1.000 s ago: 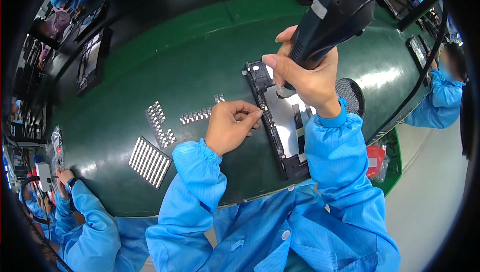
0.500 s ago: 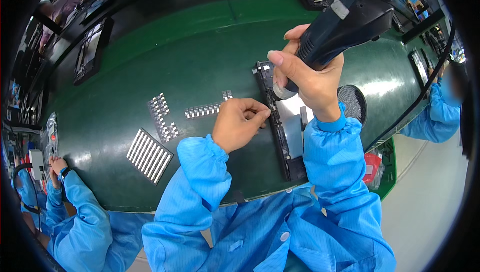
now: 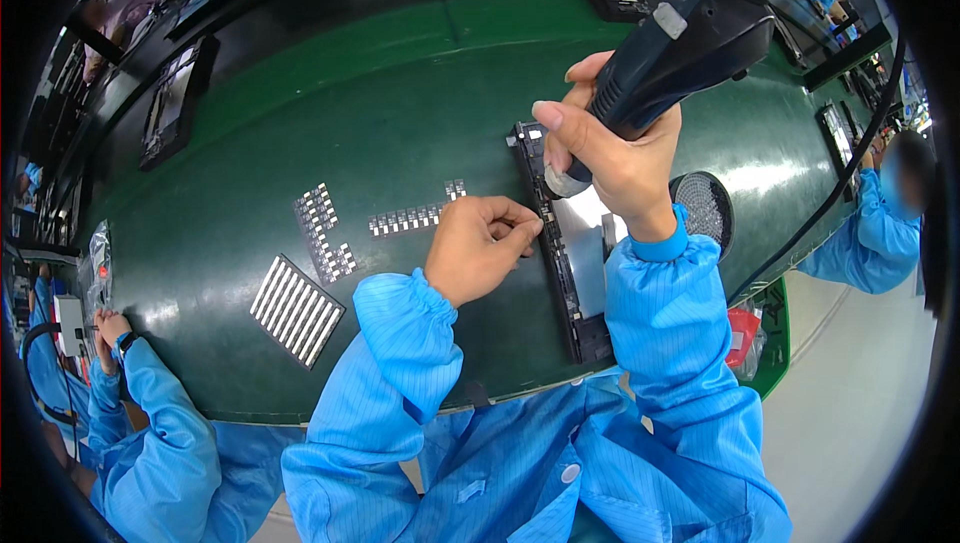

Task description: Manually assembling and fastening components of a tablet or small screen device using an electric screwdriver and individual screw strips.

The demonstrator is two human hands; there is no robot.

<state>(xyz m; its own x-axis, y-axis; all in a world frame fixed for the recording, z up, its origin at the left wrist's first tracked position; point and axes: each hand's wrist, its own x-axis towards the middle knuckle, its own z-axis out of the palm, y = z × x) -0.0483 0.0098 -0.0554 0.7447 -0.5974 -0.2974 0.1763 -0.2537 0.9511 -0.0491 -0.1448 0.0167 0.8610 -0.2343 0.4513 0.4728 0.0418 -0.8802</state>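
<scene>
My right hand (image 3: 625, 163) is wrapped round a black corded handheld tool (image 3: 690, 48), held slanting with its pale rounded nose (image 3: 565, 181) down over a long black tray-like unit (image 3: 590, 338). The unit lies lengthwise on the green table and has bright flat panels inside; my right hand and sleeve cover part of it. At the unit's left edge, my left hand (image 3: 475, 248) is closed in a pinch. Whatever its fingertips hold, if anything, is too small or hidden. Just left of that hand lies a strip of small black-and-white parts (image 3: 405, 220).
Left on the table are another parts strip (image 3: 322, 233) and a dark sheet with pale bars (image 3: 297, 311). A round dark dish (image 3: 705, 205) stands right of my right wrist. A black cable (image 3: 850, 173) runs down the right. Co-workers' sleeves (image 3: 175, 443) show at both sides.
The view has shifted very slightly. The black tool and my right hand have moved a touch left; my left hand keeps its pinch at the unit's edge.
</scene>
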